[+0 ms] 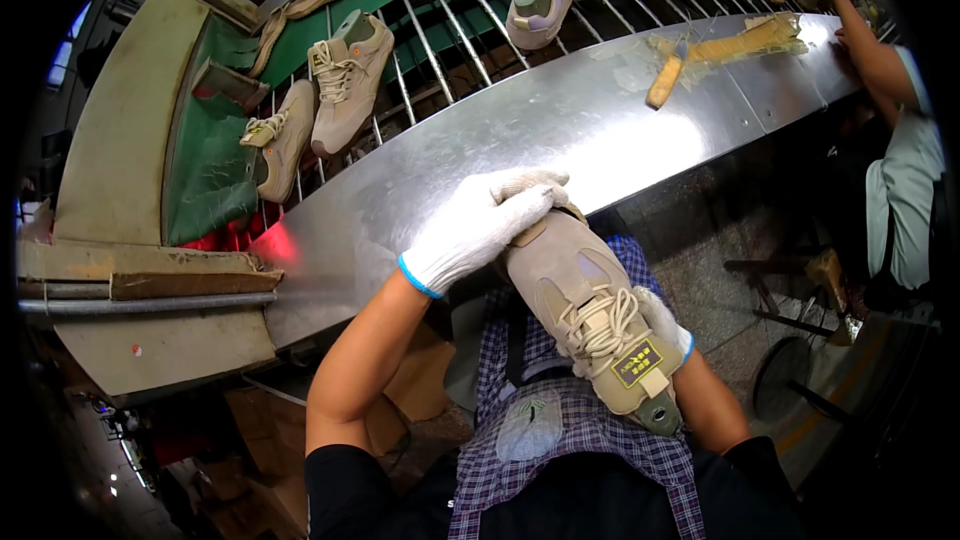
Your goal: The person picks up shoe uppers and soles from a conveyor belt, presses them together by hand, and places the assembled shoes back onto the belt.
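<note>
Between my hands is a beige lace-up shoe (577,285), toe pointing away from me, with tan laces, a yellow-and-black tongue label and a dark green shoe last (657,414) sticking out of its opening. My left hand (490,217), in a white knit glove with a blue cuff, is closed at the toe end; its fingers bend over the tip. Along the shoe's right side my right hand (660,322), also gloved, holds it from beneath, with most of its fingers hidden behind the shoe. The shoe is raised over my checked apron (560,440).
Ahead runs a metal ledge (480,140) beside a roller conveyor (440,45) carrying several beige shoes, two (350,80) (285,140) at the left. A wooden-handled tool (664,82) lies on the ledge near yellowed tape. At the right, another person's arm (865,50) reaches toward shoes. A stool (785,380) stands lower right.
</note>
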Demonstrator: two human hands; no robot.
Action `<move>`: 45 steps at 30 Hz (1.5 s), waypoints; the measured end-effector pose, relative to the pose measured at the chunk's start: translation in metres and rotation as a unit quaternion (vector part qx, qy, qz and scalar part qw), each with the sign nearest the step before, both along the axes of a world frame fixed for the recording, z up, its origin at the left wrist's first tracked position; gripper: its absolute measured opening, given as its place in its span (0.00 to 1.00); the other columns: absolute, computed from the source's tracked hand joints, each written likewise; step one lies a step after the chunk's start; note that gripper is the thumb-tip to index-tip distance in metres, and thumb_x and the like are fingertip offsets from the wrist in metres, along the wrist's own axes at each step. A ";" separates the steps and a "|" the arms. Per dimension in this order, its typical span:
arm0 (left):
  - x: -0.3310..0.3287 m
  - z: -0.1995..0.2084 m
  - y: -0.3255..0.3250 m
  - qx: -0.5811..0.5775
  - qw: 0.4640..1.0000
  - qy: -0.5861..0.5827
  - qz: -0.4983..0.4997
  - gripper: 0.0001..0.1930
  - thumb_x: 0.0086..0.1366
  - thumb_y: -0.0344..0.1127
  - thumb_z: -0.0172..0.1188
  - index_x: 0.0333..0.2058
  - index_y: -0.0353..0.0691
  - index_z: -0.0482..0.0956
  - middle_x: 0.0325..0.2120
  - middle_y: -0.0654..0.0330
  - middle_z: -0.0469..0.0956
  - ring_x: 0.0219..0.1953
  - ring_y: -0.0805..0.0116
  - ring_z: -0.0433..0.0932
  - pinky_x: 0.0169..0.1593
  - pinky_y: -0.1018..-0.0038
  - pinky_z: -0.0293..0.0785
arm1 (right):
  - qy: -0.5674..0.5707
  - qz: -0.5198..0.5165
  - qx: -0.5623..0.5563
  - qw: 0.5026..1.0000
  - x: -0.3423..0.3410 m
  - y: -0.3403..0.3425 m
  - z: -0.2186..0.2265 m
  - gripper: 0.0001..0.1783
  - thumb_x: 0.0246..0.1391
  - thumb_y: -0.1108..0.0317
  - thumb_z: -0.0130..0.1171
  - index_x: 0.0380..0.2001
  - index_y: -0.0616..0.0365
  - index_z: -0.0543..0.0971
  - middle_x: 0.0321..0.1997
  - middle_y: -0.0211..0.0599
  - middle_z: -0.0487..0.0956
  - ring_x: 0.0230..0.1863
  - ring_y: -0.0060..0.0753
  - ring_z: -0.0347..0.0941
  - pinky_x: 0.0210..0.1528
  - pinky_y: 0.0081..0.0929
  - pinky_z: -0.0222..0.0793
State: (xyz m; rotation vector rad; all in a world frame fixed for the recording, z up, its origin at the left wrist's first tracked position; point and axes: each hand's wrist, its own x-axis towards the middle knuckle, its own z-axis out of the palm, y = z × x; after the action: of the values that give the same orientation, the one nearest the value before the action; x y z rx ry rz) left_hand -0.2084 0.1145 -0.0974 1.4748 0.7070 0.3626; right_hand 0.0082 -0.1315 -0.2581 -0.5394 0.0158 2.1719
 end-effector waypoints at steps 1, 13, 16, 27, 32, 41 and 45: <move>0.000 0.001 0.000 0.001 1.000 0.002 -0.004 0.18 0.77 0.41 0.64 0.54 0.32 0.88 0.64 0.50 0.82 0.61 0.63 0.81 0.67 0.66 0.76 | 0.036 -0.019 -0.018 0.999 -0.002 0.001 0.007 0.45 0.72 0.41 0.57 0.77 0.64 0.64 0.70 0.62 0.75 0.64 0.59 0.80 0.63 0.56 0.84; -0.018 0.003 0.002 -0.028 0.999 0.011 -0.021 0.24 0.80 0.46 0.59 0.62 0.31 0.83 0.66 0.49 0.80 0.66 0.58 0.79 0.72 0.62 0.72 | -0.062 0.008 0.092 0.994 -0.001 0.011 0.028 0.46 0.68 0.44 0.68 0.74 0.68 0.68 0.68 0.49 0.80 0.64 0.38 0.81 0.67 0.39 0.81; -0.021 0.001 0.005 -0.042 0.999 0.013 -0.027 0.31 0.80 0.52 0.58 0.65 0.28 0.79 0.67 0.46 0.78 0.68 0.55 0.78 0.74 0.60 0.71 | -0.071 0.026 0.096 0.993 -0.004 0.017 0.031 0.50 0.65 0.41 0.70 0.74 0.70 0.66 0.68 0.49 0.80 0.64 0.37 0.81 0.66 0.37 0.80; -0.015 0.000 0.013 -0.192 0.978 -0.053 -0.060 0.37 0.77 0.52 0.62 0.69 0.23 0.73 0.70 0.40 0.73 0.70 0.48 0.75 0.76 0.57 0.69 | -0.065 0.030 0.120 0.990 -0.006 0.027 0.026 0.49 0.67 0.43 0.69 0.75 0.68 0.65 0.69 0.46 0.79 0.65 0.35 0.80 0.66 0.38 0.80; -0.011 -0.010 0.011 -0.214 0.970 -0.075 -0.084 0.41 0.72 0.55 0.66 0.70 0.25 0.72 0.71 0.43 0.73 0.71 0.50 0.74 0.77 0.57 0.65 | -0.109 0.006 0.085 0.990 -0.008 0.018 0.026 0.48 0.68 0.43 0.68 0.76 0.68 0.64 0.70 0.46 0.79 0.65 0.35 0.80 0.66 0.37 0.80; -0.011 0.116 -0.005 0.119 0.989 -0.082 -0.042 0.47 0.59 0.45 0.83 0.71 0.34 0.70 0.66 0.51 0.76 0.69 0.58 0.74 0.74 0.59 0.69 | -0.066 0.025 0.136 0.988 -0.026 0.059 0.055 0.41 0.74 0.49 0.62 0.76 0.68 0.64 0.70 0.48 0.79 0.63 0.38 0.81 0.65 0.36 0.80; -0.024 0.133 0.006 0.230 0.972 -0.010 -0.054 0.36 0.67 0.45 0.73 0.69 0.36 0.73 0.64 0.50 0.79 0.66 0.57 0.78 0.72 0.62 0.71 | -0.141 0.140 0.132 0.971 -0.034 0.069 0.042 0.40 0.75 0.50 0.60 0.76 0.68 0.65 0.70 0.48 0.78 0.63 0.38 0.81 0.65 0.36 0.80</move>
State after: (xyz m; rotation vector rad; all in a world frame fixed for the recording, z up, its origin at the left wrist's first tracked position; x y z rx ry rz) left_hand -0.2327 0.1209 0.0355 1.9365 0.5422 0.4782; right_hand -0.0262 -0.0624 -0.2159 -0.7242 -0.5259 2.2980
